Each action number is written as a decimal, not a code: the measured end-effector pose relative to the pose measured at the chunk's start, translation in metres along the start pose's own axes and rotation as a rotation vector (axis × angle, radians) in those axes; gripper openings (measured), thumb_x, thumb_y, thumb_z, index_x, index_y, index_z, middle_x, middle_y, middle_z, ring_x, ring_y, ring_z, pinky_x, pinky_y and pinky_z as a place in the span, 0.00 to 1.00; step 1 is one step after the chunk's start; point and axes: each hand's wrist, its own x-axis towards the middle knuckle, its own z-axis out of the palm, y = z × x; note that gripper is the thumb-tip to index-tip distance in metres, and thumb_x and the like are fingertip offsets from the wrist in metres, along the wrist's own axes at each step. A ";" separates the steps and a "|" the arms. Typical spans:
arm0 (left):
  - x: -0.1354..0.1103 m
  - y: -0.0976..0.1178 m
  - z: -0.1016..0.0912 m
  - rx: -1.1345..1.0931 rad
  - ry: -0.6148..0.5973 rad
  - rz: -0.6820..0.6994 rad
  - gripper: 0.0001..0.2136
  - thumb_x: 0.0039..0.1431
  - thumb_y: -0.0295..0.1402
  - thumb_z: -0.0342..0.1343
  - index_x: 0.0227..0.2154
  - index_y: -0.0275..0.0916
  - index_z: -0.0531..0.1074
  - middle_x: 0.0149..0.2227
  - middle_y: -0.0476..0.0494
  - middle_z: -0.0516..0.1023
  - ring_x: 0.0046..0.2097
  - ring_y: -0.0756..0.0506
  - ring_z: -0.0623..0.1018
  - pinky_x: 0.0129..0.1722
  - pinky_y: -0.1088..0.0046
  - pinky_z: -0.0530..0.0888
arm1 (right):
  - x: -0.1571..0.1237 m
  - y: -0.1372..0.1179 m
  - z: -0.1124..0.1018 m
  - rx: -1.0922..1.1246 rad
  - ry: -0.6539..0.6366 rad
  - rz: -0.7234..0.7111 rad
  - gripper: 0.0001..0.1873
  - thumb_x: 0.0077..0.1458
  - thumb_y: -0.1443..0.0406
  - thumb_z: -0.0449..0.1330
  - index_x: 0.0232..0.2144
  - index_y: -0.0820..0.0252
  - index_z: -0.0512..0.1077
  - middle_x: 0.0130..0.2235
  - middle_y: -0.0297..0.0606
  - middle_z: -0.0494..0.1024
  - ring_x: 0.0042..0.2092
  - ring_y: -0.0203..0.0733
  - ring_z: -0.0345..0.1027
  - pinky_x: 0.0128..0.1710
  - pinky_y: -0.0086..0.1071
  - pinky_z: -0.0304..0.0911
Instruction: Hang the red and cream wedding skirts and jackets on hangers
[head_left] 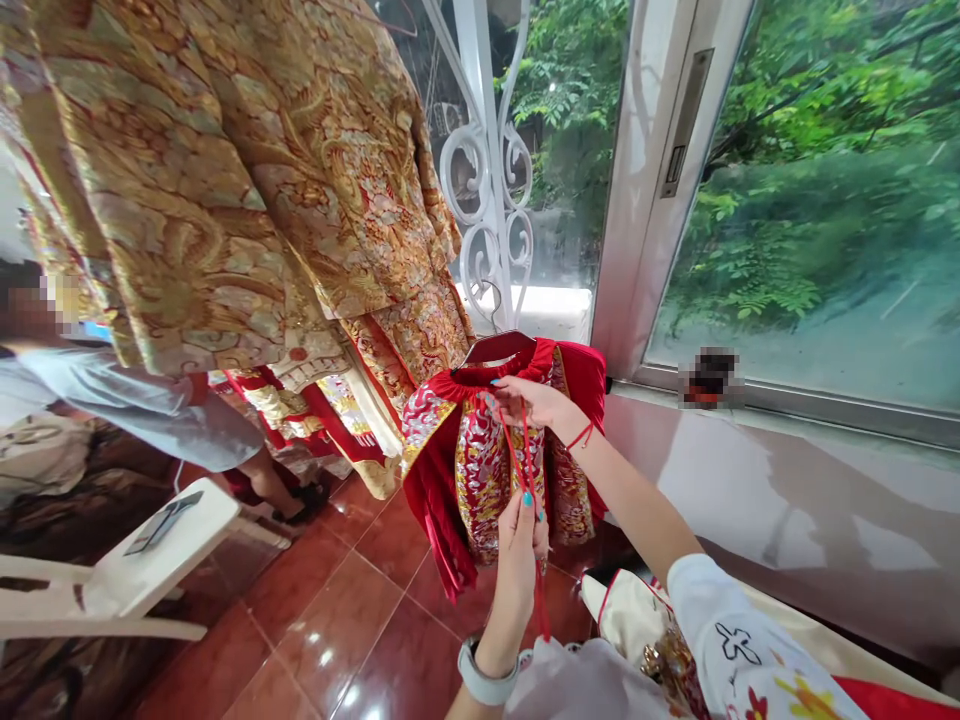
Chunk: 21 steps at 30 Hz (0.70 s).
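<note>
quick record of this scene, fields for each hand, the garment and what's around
left hand: holds a red cord, white smartwatch on the wrist
right hand: fingers at the same cord near the collar, red string bracelet on the wrist
garment: red and gold embroidered robe on a red hanger
nearby: gold brocade robe hanging, person in grey at left, white stool
floor: glossy red tile

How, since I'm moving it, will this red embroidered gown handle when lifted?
Probably floppy: the red gown sags in loose folds from its hanger. Dense gold embroidery suggests fair weight for its size. Its thin cord may slip.
</note>
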 end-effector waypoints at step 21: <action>-0.012 -0.004 -0.007 0.001 0.047 -0.032 0.29 0.41 0.60 0.63 0.24 0.40 0.60 0.17 0.62 0.47 0.19 0.58 0.45 0.18 0.80 0.44 | 0.006 0.001 0.018 -0.169 0.093 -0.037 0.10 0.63 0.67 0.52 0.34 0.63 0.72 0.23 0.34 0.77 0.22 0.32 0.70 0.30 0.26 0.70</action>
